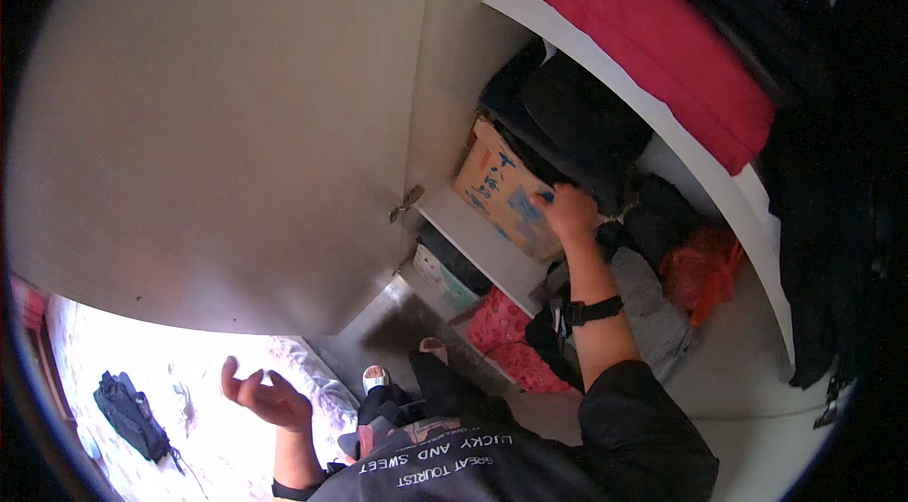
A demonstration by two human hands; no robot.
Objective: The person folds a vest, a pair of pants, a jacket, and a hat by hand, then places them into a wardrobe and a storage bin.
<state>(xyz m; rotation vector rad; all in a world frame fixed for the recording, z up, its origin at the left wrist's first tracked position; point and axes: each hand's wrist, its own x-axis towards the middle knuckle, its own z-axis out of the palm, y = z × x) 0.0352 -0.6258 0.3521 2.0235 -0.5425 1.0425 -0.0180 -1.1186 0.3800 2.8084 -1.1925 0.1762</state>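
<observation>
My right hand (570,212) reaches into a wardrobe, in front of a cardboard box (506,192) with blue markings. Its fingers look curled and its thumb points left; whatever they may grip is hidden. Dark folded clothes (586,114) lie on top of the box and behind the hand. Below my right forearm sits a grey garment (648,303), with a red plastic bag (702,270) to its right. My left hand (270,398) hovers on the near left, empty, its fingers apart, with a bright bed behind it.
A large pale door (227,124) fills the upper left. A white shelf (482,247) runs under the box, with a patterned bin (443,277) and red patterned cloth (501,332) lower down. Red fabric (643,39) covers the upper shelf. A black bag (130,415) lies on the bed (227,337).
</observation>
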